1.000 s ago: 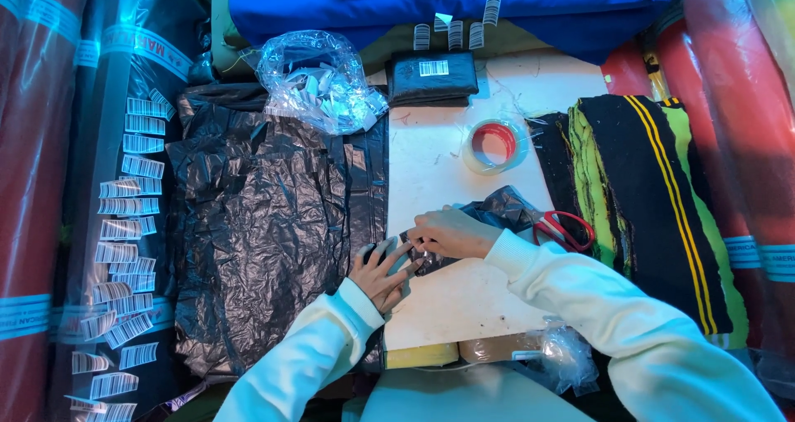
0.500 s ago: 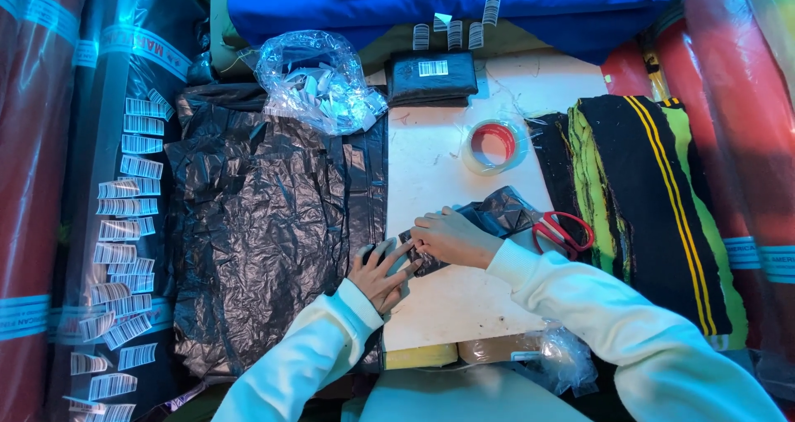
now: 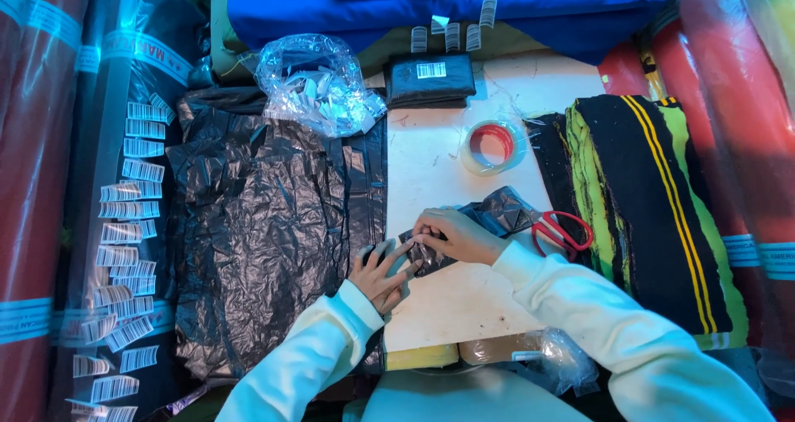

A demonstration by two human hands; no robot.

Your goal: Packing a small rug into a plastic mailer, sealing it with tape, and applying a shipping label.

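My left hand (image 3: pixel 379 274) lies flat with fingers spread on the edge of a small black plastic-wrapped packet (image 3: pixel 426 256) on the white table (image 3: pixel 464 298). My right hand (image 3: pixel 451 233) presses down on the same packet from the right, fingers curled over its top. Both sleeves are pale mint. A crumpled piece of dark plastic (image 3: pixel 503 212) sits just behind my right hand.
Red-handled scissors (image 3: pixel 561 230) lie right of my hands. A roll of clear tape (image 3: pixel 491 146) and a black packet with a label (image 3: pixel 431 79) lie farther back. A stack of black plastic bags (image 3: pixel 265 231) covers the left; striped folded fabric (image 3: pixel 646 207) is right; several barcode stickers (image 3: pixel 124 248) line the far left.
Both hands stay on the small packet with only slight finger shifts; nothing else has moved.
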